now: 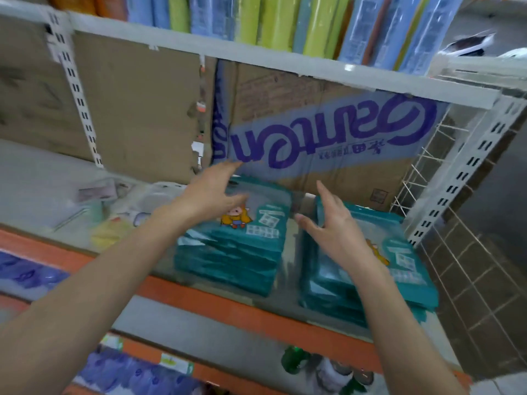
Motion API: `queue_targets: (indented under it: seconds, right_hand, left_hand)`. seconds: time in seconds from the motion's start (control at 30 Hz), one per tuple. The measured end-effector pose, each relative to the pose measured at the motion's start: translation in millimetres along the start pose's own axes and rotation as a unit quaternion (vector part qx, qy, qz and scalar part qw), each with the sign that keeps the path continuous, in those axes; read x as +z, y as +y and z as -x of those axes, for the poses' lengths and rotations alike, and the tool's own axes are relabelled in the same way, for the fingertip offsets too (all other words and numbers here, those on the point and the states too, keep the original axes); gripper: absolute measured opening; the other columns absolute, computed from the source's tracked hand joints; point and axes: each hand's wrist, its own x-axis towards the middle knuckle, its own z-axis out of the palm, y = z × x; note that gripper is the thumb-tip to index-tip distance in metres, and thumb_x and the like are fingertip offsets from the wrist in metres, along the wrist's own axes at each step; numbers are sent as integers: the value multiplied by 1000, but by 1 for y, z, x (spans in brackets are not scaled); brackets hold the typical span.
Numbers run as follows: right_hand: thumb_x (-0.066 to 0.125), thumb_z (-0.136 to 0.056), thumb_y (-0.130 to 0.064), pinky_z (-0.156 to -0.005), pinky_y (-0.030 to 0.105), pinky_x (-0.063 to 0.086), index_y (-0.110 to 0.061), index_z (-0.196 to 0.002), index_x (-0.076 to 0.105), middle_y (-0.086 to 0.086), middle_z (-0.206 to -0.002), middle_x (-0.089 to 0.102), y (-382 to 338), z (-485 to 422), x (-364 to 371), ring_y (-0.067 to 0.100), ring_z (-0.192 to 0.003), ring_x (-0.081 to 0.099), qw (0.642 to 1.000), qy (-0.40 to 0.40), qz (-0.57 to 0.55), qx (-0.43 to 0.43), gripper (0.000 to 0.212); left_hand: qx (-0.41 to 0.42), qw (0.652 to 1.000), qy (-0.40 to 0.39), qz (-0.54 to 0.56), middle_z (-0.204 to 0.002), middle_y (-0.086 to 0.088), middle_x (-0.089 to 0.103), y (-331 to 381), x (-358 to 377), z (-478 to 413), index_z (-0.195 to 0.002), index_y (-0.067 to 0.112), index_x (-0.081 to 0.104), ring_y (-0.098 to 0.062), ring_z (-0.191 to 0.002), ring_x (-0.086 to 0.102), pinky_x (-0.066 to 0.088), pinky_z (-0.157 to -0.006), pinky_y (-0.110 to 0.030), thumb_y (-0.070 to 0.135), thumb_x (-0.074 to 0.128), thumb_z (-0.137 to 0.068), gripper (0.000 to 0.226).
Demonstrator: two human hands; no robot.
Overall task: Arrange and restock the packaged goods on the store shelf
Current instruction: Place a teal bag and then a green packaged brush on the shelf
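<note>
A metal store shelf [228, 306] with an orange front edge runs across the aisle, backed by flattened cardboard [328, 132] printed with big purple lettering, upside down. A white wire side panel [422, 172] closes the right end. On the board above stand rolled goods [271, 21] in green, blue and orange. Below, purple packs [128, 374] fill the lower tier, and some loose pale clutter [108, 212] lies at the left of the middle board, too blurred to name.

The task's goods sit on that middle board: two stacks of flat teal packages, the left stack [236, 246] and the right stack [399, 275], side by side with a gap between them.

The left hand [211, 192] hangs over the back of the left stack, fingers spread wide, holding nothing. The right hand [333, 226] is over the gap and the near edge of the right stack, fingers likewise splayed and empty. I cannot tell whether either touches the packs.

It looks to me like the straightening step, both hands reaching in to take hold. Next would be closing on a stack's sides and squaring it; the slick wrappers may slide, so an even grip from both sides is called for.
</note>
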Motion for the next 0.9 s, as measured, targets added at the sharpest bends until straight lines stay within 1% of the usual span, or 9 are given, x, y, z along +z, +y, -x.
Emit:
queue_targets:
  seconds: [0.1,0.17,0.27,0.37,0.43,0.57,0.77,0.83,0.9]
  right_hand:
    - [50,-89,-49,-113,48,21,-27,-149,5,3,-155,17,-48,-11,35,24,-141,18,1000,-7,14,-19,78]
    - [49,-91,-47,-114,46,20,-25,-149,8,4,-156,16,-82,-17,58,23,-142,17,999,-14,24,-34,75]
    - [50,-92,-41,-112,46,23,-22,-149,14,8,-154,21,-128,-27,91,26,-138,26,998,-20,40,-48,69]
    - [50,-93,-41,-113,45,22,-22,-148,17,7,-153,24,-175,-38,127,25,-139,23,997,-19,53,-58,67]
    - [51,-92,-39,-113,43,21,-21,-147,20,5,-153,25,-203,-41,152,24,-140,22,997,-23,45,-62,66]
    - [51,-92,-37,-112,42,23,-20,-146,24,5,-150,30,-240,-53,193,24,-137,26,997,-41,43,-57,63]
    - [51,-92,-40,-112,40,23,-20,-145,26,6,-148,34,-265,-87,245,24,-137,27,992,-79,78,-56,63]
    - [50,-92,-41,-111,38,23,-20,-146,25,5,-147,35,-271,-99,260,23,-137,28,990,-87,90,-58,63]
    - [50,-92,-40,-109,35,25,-20,-145,27,6,-144,39,-277,-112,272,24,-134,31,990,-85,90,-60,61]
  left_hand:
    - [-34,998,-8,-51,-142,-11,42,-48,-37,18,-142,19,32,-28,-127,42,35,-99,-34,32,59,-87,63]
    - [-42,997,-20,-59,-147,-13,35,-82,-61,31,-142,15,32,-27,-133,36,30,-104,-32,27,59,-88,62]
    - [-61,995,-35,-74,-149,-13,32,-135,-92,44,-143,11,31,-25,-136,31,24,-105,-27,26,61,-87,65]
    - [-84,992,-54,-83,-144,-13,38,-187,-125,58,-141,11,34,-26,-131,38,31,-104,-31,41,60,-83,70]
    - [-87,991,-62,-86,-141,-15,42,-217,-140,67,-137,8,39,-26,-128,41,32,-102,-31,63,45,-68,88]
    - [-97,989,-85,-76,-145,-11,38,-264,-155,75,-142,13,33,-24,-133,36,29,-103,-28,64,33,-55,101]
    - [-124,983,-120,-62,-150,-7,30,-325,-151,59,-144,15,29,-22,-136,31,27,-110,-33,62,39,-65,92]
    - [-128,982,-127,-63,-154,-3,21,-348,-147,51,-146,19,23,-20,-140,24,22,-113,-35,52,51,-83,76]
    - [-120,983,-125,-56,-155,-2,18,-370,-144,43,-146,21,22,-19,-141,22,20,-114,-34,40,55,-89,69]
